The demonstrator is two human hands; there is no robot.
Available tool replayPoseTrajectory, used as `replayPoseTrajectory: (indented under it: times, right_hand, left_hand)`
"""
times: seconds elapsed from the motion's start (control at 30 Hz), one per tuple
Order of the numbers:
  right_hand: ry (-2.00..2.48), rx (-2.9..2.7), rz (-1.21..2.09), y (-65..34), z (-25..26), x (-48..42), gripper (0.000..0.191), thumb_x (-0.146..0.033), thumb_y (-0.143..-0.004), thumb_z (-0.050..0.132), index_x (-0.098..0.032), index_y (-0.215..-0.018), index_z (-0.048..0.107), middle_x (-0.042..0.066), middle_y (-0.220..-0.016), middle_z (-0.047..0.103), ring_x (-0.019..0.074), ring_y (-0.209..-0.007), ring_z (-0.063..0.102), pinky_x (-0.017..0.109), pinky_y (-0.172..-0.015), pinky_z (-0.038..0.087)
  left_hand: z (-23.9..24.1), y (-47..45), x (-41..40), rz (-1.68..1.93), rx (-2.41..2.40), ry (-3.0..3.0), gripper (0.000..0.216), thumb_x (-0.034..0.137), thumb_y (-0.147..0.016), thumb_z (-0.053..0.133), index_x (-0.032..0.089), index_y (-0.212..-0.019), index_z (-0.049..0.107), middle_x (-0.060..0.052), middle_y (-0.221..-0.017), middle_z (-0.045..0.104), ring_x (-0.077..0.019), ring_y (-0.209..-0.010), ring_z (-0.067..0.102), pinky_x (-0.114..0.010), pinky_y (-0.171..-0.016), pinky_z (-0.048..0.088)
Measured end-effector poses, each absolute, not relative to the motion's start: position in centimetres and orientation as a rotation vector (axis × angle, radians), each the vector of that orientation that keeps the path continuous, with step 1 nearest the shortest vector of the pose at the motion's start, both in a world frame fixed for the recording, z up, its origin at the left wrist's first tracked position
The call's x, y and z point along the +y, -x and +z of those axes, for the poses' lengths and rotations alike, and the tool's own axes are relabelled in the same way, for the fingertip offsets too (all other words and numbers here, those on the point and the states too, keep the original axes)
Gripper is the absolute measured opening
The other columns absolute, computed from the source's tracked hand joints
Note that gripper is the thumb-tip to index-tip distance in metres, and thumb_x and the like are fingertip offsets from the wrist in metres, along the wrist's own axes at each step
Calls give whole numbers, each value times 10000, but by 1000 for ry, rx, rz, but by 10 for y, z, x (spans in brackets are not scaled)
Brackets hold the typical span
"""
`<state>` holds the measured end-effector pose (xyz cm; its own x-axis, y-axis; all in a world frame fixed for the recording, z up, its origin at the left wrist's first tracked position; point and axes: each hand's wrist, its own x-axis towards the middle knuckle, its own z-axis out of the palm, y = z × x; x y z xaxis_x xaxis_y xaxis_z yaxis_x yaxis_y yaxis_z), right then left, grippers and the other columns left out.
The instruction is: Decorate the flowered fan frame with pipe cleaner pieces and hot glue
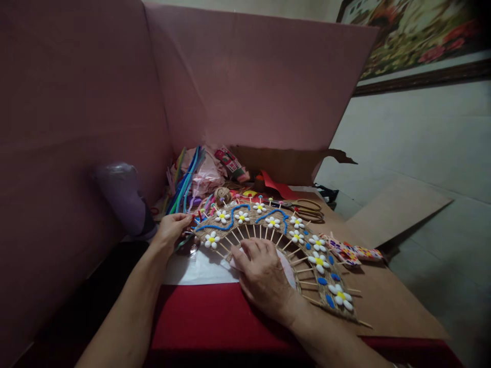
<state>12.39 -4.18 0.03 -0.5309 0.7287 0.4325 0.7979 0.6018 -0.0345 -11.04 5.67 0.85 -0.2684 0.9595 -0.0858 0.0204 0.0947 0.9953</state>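
A handmade fan (pixel 251 217) of thin wooden sticks woven with brown twine lies in an arc before me. White flowers with yellow centres, blue ovals and wavy blue strips decorate its band, and small coloured tips sit on several sticks. My right hand (pixel 264 273) grips the fan at its pale inner part, fingers curled over the sticks, with the thumb towards the left. Close to the fan's left end, my left hand (pixel 172 230) is closed in a pinch. Something small and red shows at its fingertips, too small to name.
Pipe cleaners (pixel 186 179), a twine ball (pixel 222 195), red paper (pixel 278 185) and scissors (pixel 309 205) lie behind the fan. A flower-patterned piece (pixel 355 252) rests on cardboard (pixel 399 301) at right. A purple object (pixel 125 202) stands left, beside pink panels (pixel 249 82).
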Motion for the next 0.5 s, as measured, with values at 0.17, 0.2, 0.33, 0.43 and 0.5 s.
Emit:
replayPoseTrajectory:
  times: [0.17, 0.2, 0.33, 0.43, 0.5]
  right_hand:
    - [1215, -2422, -230, -125, 2, -42, 415, -207, -770, 545, -174, -1181, 494, 133, -1127, 518, 295, -1043, 420, 465, -879, 322]
    - [1214, -2416, -235, -125, 2, -42, 406, -209, -776, 540, -173, -1177, 496, 133, -1134, 516, 294, -1043, 421, 464, -879, 323]
    - [1213, -2400, -255, -124, 2, -42, 388, -207, -780, 533, -171, -1165, 503, 132, -1134, 518, 288, -1035, 425, 458, -873, 327]
    - [1222, -2408, -250, -124, 2, -42, 390, -208, -772, 540, -169, -1159, 505, 133, -1131, 517, 288, -1037, 425, 460, -880, 322]
    - [1233, -2413, -243, -124, 2, -42, 401, -208, -758, 554, -168, -1155, 506, 132, -1132, 515, 290, -1039, 423, 461, -885, 318]
  left_hand:
    - [10, 110, 56, 1311, 1447, -978, 257, 294, -499, 729, 108, -625, 603, -30, -534, 588, -94, -389, 461, -212, -377, 314]
    - [10, 110, 56, 1312, 1445, -972, 258, 289, -493, 730, 106, -622, 602, -31, -537, 590, -94, -394, 465, -209, -377, 317]
    - [11, 109, 57, 1313, 1444, -958, 258, 289, -487, 728, 104, -603, 591, -24, -509, 574, -83, -383, 448, -199, -370, 312]
    - [11, 109, 57, 1304, 1439, -960, 261, 295, -488, 728, 104, -601, 590, -15, -488, 556, -80, -374, 437, -198, -367, 312]
    - [11, 110, 56, 1299, 1435, -966, 261, 294, -489, 729, 103, -604, 592, -16, -492, 557, -77, -373, 434, -198, -368, 315]
